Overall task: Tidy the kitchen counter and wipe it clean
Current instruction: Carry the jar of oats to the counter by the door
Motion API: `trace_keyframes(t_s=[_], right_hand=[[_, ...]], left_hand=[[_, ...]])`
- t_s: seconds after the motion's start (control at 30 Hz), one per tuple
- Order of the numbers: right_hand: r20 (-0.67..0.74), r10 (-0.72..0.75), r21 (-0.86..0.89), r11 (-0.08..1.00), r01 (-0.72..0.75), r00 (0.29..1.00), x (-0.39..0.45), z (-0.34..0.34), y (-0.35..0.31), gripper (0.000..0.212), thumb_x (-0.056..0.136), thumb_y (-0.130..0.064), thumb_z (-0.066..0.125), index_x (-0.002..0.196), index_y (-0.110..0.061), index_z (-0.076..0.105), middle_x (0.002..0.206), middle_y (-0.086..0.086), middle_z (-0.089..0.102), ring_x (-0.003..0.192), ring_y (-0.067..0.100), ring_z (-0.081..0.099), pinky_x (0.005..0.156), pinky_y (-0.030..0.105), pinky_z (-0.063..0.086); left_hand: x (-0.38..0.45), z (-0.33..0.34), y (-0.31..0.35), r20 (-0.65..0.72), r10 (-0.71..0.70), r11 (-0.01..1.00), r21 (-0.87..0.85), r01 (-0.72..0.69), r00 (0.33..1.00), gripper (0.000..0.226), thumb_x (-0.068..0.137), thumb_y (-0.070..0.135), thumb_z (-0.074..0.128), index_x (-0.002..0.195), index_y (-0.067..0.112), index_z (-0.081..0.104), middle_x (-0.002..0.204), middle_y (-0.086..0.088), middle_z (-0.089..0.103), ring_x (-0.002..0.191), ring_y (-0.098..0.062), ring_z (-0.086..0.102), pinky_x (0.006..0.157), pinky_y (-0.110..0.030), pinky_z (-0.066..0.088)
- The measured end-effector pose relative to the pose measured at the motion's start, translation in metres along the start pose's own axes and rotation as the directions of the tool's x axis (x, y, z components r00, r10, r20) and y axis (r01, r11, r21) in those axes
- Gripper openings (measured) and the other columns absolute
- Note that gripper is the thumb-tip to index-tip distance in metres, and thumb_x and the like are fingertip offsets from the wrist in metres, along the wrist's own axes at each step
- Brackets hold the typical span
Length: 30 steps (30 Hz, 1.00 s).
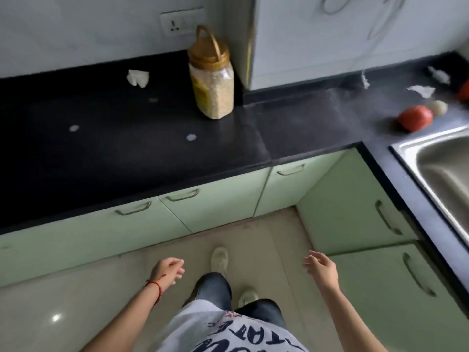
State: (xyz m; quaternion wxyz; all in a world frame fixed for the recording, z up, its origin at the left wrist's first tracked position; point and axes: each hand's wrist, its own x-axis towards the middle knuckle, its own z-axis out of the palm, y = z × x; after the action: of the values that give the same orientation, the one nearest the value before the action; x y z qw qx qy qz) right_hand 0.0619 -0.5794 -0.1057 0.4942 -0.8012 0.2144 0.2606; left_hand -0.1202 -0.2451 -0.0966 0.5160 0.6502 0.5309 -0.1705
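Nothing's being held yet, left hand (pixel 169 269) and right hand (pixel 320 267) kept loose and empty since the counter (pixel 127 153) is only being approached.

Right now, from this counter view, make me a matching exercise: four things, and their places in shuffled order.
Things:
1. jar
2. crumpled tissue
3. red vegetable
4. sink

Places:
A. far right, sunk into the counter
B. in the wall corner, below the socket
C. left of the jar, near the wall
D. just behind the sink

Pairs: 1-B, 2-C, 3-D, 4-A
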Motion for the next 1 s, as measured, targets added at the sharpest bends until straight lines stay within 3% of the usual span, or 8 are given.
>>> trace_keyframes(t_s=[0.17,0.23,0.37,0.47,0.63,0.73,0.87,1.0], right_hand=[[0.106,-0.1,-0.008,0.995,0.102,0.989,0.033,0.037,-0.064,0.018,0.085,-0.002,0.053,0.097,-0.01,0.063,0.078,0.009,0.066,0.066,0.019,0.062,0.067,0.03,0.048],[0.119,-0.141,0.0,0.99,0.142,0.983,0.044,0.05,-0.093,0.017,0.086,-0.003,0.053,0.098,-0.01,0.063,0.076,0.005,0.066,0.066,0.016,0.062,0.063,0.022,0.05],[0.09,-0.253,0.081,0.966,0.246,0.963,0.046,0.068,-0.155,0.018,0.087,-0.005,0.052,0.096,-0.012,0.066,0.077,0.002,0.068,0.066,0.01,0.064,0.057,0.008,0.05],[0.092,-0.33,0.155,0.937,0.314,0.939,0.044,0.086,-0.205,0.018,0.09,-0.007,0.051,0.092,-0.016,0.066,0.078,-0.002,0.07,0.064,0.0,0.066,0.061,0.009,0.052],[0.161,-0.445,0.183,0.89,0.417,0.881,0.045,0.124,-0.277,0.013,0.088,-0.013,0.057,0.095,-0.021,0.065,0.082,0.001,0.07,0.073,0.003,0.066,0.071,0.016,0.053],[0.203,-0.469,0.109,0.883,0.456,0.86,0.05,0.149,-0.309,0.014,0.086,-0.023,0.06,0.099,-0.027,0.064,0.092,0.002,0.07,0.086,0.015,0.066,0.08,0.03,0.051],[0.233,-0.489,0.036,0.868,0.495,0.841,0.058,0.177,-0.354,0.034,0.087,-0.031,0.059,0.12,-0.023,0.055,0.105,-0.003,0.065,0.095,0.011,0.061,0.075,0.018,0.047],[0.252,-0.506,-0.014,0.85,0.526,0.825,0.067,0.204,-0.383,0.065,0.083,-0.034,0.064,0.139,-0.02,0.033,0.141,0.001,0.045,0.122,0.016,0.05,0.099,0.035,0.046]], left_hand=[[0.014,-0.012,0.014,-0.085,-0.046,0.988,-0.149,0.033,0.995,0.014,0.091,0.017,0.052,0.096,0.007,0.059,0.073,-0.006,0.063,0.065,-0.019,0.057,0.058,-0.023,0.042],[0.025,-0.014,0.035,-0.091,-0.041,0.983,-0.183,0.024,0.995,0.012,0.091,0.016,0.051,0.094,0.007,0.059,0.071,-0.004,0.063,0.064,-0.019,0.057,0.057,-0.023,0.041],[0.029,-0.013,0.096,-0.041,0.12,0.978,-0.164,-0.126,0.992,0.013,0.092,0.015,0.051,0.083,0.015,0.061,0.073,-0.001,0.065,0.063,-0.014,0.061,0.057,-0.022,0.043],[0.028,-0.021,0.158,0.022,0.249,0.945,-0.223,-0.238,0.968,0.016,0.092,0.015,0.051,0.081,0.021,0.061,0.072,0.002,0.069,0.058,-0.006,0.063,0.058,-0.018,0.046],[0.038,-0.055,0.263,-0.009,0.367,0.83,-0.447,-0.332,0.93,0.021,0.094,0.009,0.046,0.084,0.017,0.062,0.058,0.007,0.071,0.053,-0.001,0.066,0.053,-0.013,0.051],[0.055,-0.079,0.316,-0.109,0.418,0.797,-0.432,-0.422,0.902,0.014,0.09,0.006,0.052,0.1,0.01,0.061,0.076,0.003,0.068,0.061,-0.002,0.065,0.06,-0.016,0.051],[0.092,-0.107,0.377,-0.18,0.44,0.792,-0.384,-0.475,0.88,0.04,0.085,0.001,0.057,0.125,0.006,0.052,0.116,-0.014,0.061,0.091,-0.016,0.059,0.07,-0.023,0.048],[0.127,-0.127,0.43,-0.192,0.486,0.802,-0.289,-0.522,0.853,0.069,0.077,-0.019,0.051,0.138,0.01,0.037,0.14,-0.014,0.045,0.119,-0.025,0.05,0.082,-0.031,0.049]])
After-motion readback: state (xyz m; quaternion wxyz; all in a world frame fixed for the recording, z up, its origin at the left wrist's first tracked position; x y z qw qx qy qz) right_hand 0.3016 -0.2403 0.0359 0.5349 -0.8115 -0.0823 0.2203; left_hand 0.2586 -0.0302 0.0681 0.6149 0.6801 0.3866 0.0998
